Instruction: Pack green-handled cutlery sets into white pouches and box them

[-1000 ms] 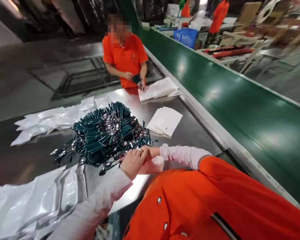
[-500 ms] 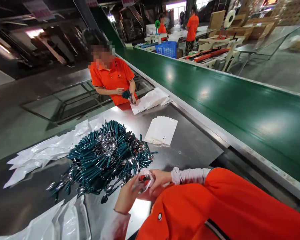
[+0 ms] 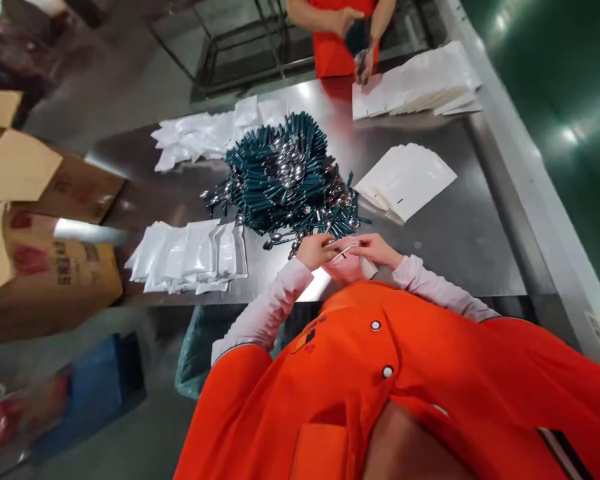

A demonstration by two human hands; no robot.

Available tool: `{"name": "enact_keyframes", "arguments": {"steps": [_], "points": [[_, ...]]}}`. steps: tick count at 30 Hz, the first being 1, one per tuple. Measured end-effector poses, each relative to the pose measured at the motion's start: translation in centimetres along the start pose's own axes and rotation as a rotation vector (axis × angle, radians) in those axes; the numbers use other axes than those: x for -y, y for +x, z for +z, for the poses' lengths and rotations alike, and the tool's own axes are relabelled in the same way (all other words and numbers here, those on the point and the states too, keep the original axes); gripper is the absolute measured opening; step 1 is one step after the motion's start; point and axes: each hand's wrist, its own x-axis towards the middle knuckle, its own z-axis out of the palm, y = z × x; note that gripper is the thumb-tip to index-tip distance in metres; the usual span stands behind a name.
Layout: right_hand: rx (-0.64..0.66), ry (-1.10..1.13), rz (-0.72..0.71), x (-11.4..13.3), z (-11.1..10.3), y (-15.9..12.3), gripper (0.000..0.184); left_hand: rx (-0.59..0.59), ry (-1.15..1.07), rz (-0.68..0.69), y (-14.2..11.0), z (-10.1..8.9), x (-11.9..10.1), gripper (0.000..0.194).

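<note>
Left hand and right hand pinch 1 pinkish-white, black-marked bag.

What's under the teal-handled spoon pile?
The steel tabletop shows around the edges of the spoon pile, so the pile looks to rest on it. The heaped spoons cover whatever lies directly beneath, so I can't tell if anything else is there.

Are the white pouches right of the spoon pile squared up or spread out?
Spread out: the white pouches overlap in a fan on the metal table, their far edges stepped instead of lined up.
</note>
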Motion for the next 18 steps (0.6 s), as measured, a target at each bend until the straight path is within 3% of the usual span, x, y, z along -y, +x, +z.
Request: {"name": "enact_keyframes", "arguments": {"steps": [3, 4, 9, 12, 14, 18], "points": [[-0.067, -0.007, 0.054, -0.2, -0.3, -0.4, 0.055, 0.233, -0.033, -0.063, 0.0, -0.3, 0.3, 0.020], [-0.071, -0.001, 0.059, -0.1, -0.4, -0.5, 0.056, 0.261, -0.019, -0.078, 0.0, -0.3, 0.4, 0.018], [-0.049, 0.026, 0.055, 0.3, -0.4, -0.3, 0.051, 0.118, 0.256, -0.081, 0.1, -0.1, 0.0, 0.030], [-0.136, 0.043, 0.062, 0.3, 0.0, 0.2, 0.047, 0.038, 0.231, -0.016, 0.6, -0.4, -0.4, 0.044], [-0.171, 0.068, 0.070, 0.3, 0.2, 0.4, 0.045, -0.037, 0.179, 0.074, 1.1, -0.4, -0.7, 0.042], [-0.128, 0.061, 0.059, 0.6, -0.2, 0.1, 0.046, 0.105, 0.141, 0.038, 2.4, 0.6, -1.0, 0.025]]}}
